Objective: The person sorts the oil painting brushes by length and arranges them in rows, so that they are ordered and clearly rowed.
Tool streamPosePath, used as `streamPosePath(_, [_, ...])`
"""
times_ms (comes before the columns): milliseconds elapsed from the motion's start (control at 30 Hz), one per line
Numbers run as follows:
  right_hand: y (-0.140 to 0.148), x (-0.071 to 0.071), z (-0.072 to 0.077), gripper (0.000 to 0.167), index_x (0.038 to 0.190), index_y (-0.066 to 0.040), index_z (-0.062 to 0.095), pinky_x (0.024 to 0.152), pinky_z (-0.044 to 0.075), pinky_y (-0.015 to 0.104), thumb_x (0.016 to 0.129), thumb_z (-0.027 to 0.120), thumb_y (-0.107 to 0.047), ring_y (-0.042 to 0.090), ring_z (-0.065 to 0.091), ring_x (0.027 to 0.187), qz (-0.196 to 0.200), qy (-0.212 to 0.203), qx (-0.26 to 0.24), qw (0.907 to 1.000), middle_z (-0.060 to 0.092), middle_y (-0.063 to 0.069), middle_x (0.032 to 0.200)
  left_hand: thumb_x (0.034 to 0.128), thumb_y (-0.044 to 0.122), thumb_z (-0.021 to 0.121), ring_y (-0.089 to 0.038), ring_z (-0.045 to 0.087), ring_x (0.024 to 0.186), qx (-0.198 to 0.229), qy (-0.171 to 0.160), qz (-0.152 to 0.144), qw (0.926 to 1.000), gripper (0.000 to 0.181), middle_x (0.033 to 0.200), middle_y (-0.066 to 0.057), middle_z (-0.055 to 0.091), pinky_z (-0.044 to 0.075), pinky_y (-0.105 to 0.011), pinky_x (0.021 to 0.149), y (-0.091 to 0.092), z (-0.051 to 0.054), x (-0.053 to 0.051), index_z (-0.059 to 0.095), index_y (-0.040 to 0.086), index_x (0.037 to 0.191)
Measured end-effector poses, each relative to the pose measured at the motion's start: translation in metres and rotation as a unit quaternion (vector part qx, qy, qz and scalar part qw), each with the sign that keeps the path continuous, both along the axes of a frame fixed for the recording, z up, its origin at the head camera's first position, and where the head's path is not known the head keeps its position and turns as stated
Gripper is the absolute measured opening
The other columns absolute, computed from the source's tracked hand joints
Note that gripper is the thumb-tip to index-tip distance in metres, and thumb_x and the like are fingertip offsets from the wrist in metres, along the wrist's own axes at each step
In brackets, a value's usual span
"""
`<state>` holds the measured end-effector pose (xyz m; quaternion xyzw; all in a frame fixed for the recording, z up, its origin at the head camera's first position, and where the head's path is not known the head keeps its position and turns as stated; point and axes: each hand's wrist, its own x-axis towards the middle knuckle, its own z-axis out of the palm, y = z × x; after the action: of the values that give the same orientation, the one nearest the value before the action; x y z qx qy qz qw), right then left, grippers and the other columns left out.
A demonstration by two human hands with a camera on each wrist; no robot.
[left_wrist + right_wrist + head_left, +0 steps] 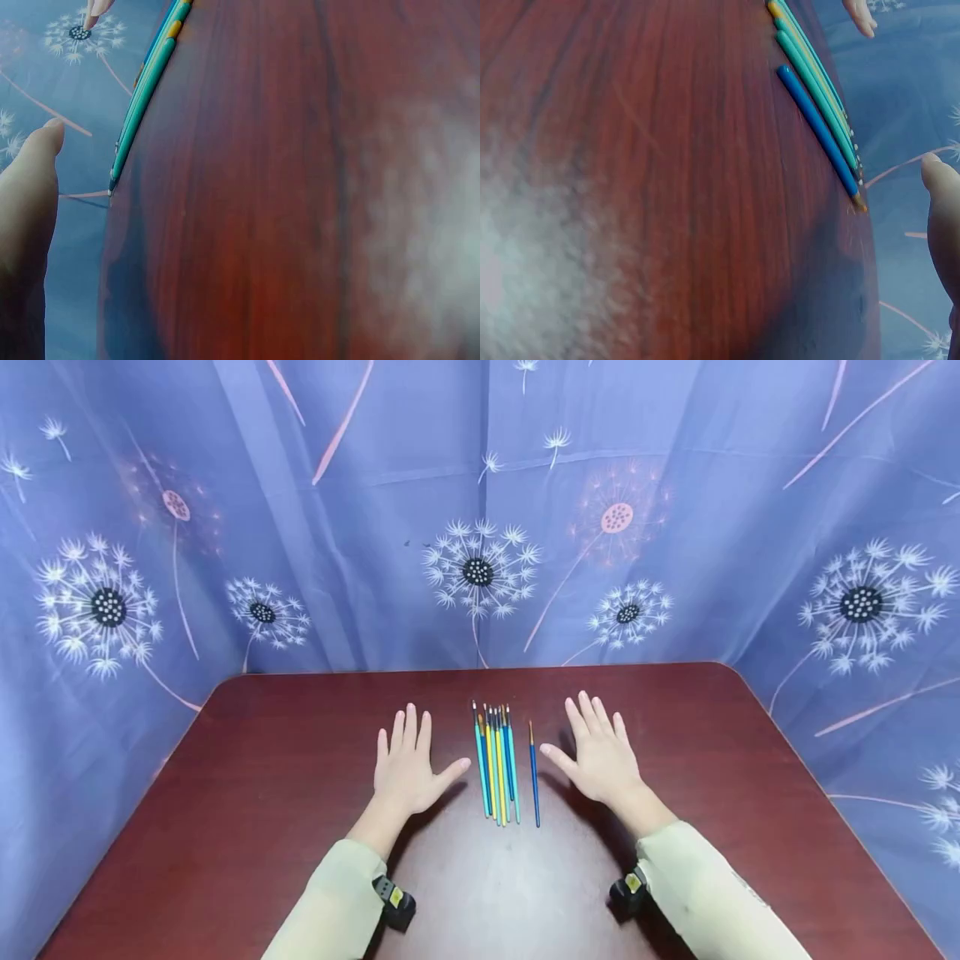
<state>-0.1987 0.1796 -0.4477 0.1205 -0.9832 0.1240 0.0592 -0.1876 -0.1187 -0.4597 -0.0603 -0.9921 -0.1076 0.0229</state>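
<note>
Several thin paintbrushes [498,768] with teal, yellow and blue handles lie side by side, bristles toward the far edge. Just right of them, a single blue paintbrush [534,777] lies apart. My left hand [408,768] is left of the bunch, fingers straight and spread, holding nothing. To the right of the single brush is my right hand [600,756], also spread and empty. In the left wrist view, a thumb [34,187] shows beside teal brushes [146,90]. The right wrist view has the blue brush [817,127] near the right thumb [945,210].
A dark red wooden table [262,802] lies under both hands. Behind it and at its sides hangs a blue curtain [375,527] with dandelion prints. Each wrist bears a small black camera, one at the left [396,906] and one at the right [626,893].
</note>
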Motion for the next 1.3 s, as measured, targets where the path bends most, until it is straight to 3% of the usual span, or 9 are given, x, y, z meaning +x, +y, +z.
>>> streamPosePath(533, [-0.018,0.010,-0.001,0.087,0.150,-0.006,0.022,0.113,0.016,0.058,0.089,0.044,-0.063,0.035,0.015,0.145,0.014,-0.015,-0.042,0.9989,0.019,0.017,0.157,0.0790,0.081,0.034,-0.030,0.001,0.148,0.018,-0.014,-0.006,0.9997,0.104,0.160,-0.012,0.002,0.004,-0.054,0.116,0.007,-0.001,0.010,0.014,0.010,0.152])
streamPosePath(833, [-0.022,0.006,0.005,0.085,0.149,-0.003,0.023,0.113,0.018,0.057,0.090,0.045,-0.061,0.037,0.018,0.144,0.014,-0.032,-0.082,0.9961,0.020,0.019,0.156,0.0792,0.080,0.037,-0.031,0.007,0.147,0.039,-0.017,-0.005,0.9991,0.104,0.159,-0.014,0.009,0.008,-0.054,0.116,0.012,0.002,0.006,0.014,0.009,0.152])
streamPosePath(1000, [-0.024,0.005,0.006,0.082,0.148,-0.001,0.025,0.113,0.022,0.056,0.091,0.047,-0.056,0.038,0.021,0.143,0.017,-0.052,-0.135,0.9894,0.023,0.021,0.154,0.0801,0.078,0.038,-0.032,0.008,0.147,0.060,-0.029,-0.005,0.9978,0.104,0.159,-0.015,0.010,0.011,-0.054,0.116,0.013,0.002,0.007,0.013,0.007,0.152])
streamPosePath(1300, [-0.023,0.005,0.003,0.071,0.145,0.001,0.032,0.108,0.032,0.053,0.094,0.049,-0.046,0.037,0.035,0.136,-0.006,-0.084,-0.232,0.9691,0.037,0.023,0.147,0.0843,0.071,0.043,-0.033,0.010,0.146,0.110,-0.053,0.001,0.9925,0.096,0.158,-0.015,0.014,0.012,-0.054,0.116,0.020,0.000,0.009,0.016,0.006,0.151])
